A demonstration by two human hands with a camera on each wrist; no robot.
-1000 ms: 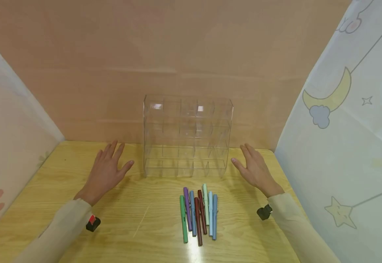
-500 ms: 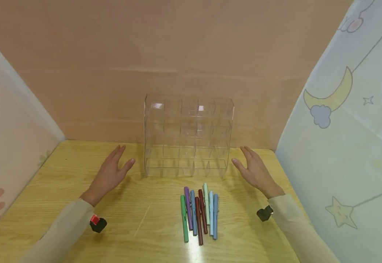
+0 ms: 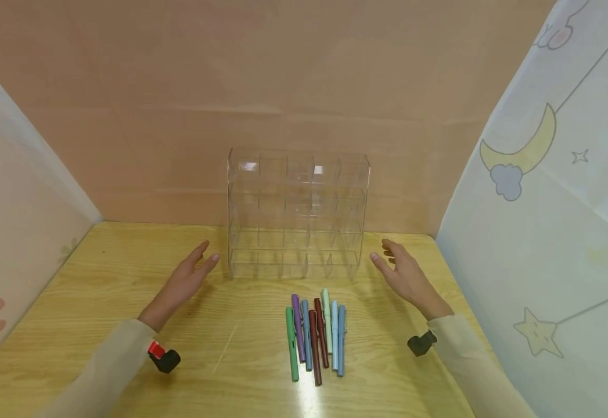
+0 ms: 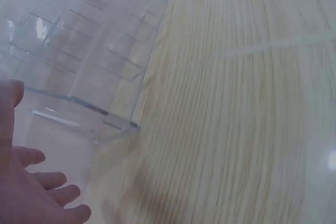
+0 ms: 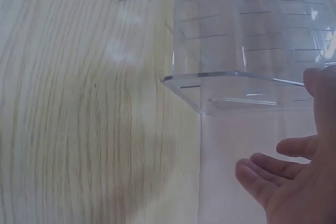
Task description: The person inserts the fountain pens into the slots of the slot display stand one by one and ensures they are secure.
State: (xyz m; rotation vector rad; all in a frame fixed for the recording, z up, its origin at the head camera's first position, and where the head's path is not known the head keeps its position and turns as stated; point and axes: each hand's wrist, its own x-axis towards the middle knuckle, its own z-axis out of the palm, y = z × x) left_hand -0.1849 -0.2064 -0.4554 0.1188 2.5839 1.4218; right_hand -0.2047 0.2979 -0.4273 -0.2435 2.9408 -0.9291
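Observation:
A clear acrylic rack [image 3: 295,270] with tiers of small compartments stands upright at the back of the table. My left hand [image 3: 184,283] is just left of it, holding nothing, fingers and thumb extended. On the other side, my right hand [image 3: 409,278] holds nothing, its thumb towards the rack and its fingers slightly bent. Both wrist views show a gap between the hand and the rack's side panel [image 4: 68,111]. In front of the rack lie several capped pens in a loose row, among them a green pen [image 3: 292,345], a purple pen [image 3: 298,325] and a dark red pen [image 3: 315,348].
The wooden table [image 3: 220,377] meets an orange-brown backdrop [image 3: 178,116] close behind the rack. Pale printed cloth walls [image 3: 560,232] rise at left and right. Small black devices [image 3: 165,360] are strapped at both wrists.
My left hand has moved a little right, towards the rack, and turned so its fingers overlap. My right hand's fingers have bent slightly. Rack and pens stay in place.

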